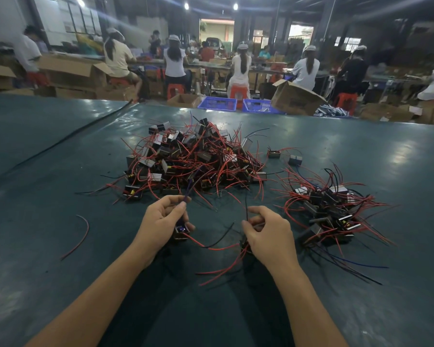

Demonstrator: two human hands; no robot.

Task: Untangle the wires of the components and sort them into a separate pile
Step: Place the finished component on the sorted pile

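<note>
A big tangled heap of small dark components (pixel 191 156) with red and black wires lies in the middle of the green table (pixel 60 171). A smaller pile of the same components (pixel 328 211) lies to the right. My left hand (pixel 163 224) holds one component (pixel 181 231) low in its fingers and pinches its blue wire (pixel 186 196) between thumb and forefinger. My right hand (pixel 268 234) grips a second component (pixel 243 245), mostly hidden under the palm, and pinches a thin black wire (pixel 246 209). Red wires trail from both components toward me.
A loose red wire (pixel 82 234) lies on the table to the left. A black cable (pixel 68 139) runs diagonally across the far left. Two stray components (pixel 283 156) sit beyond the right pile. Blue crates (pixel 238 105) and cardboard boxes (pixel 296 98) stand past the far edge, with seated workers behind.
</note>
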